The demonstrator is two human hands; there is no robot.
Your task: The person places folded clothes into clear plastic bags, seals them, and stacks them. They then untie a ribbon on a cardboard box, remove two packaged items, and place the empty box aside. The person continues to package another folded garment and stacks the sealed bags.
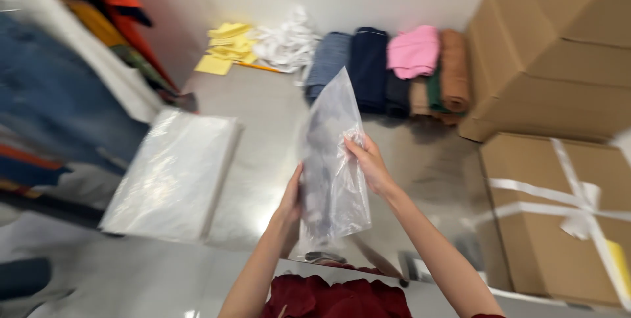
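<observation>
Above the grey table [263, 134], both hands hold up a clear plastic bag [332, 160]: the left hand [290, 201] grips its side edge, the right hand [369, 160] pinches the opposite edge, probably to spread it open. A dark red cloth [328, 297] is cut off below; motion blur hides the bag's mouth.

Garment packing room, folded clothes [394, 71], stacked cardboard boxes [559, 48], pile of plastic bags [174, 173]
</observation>
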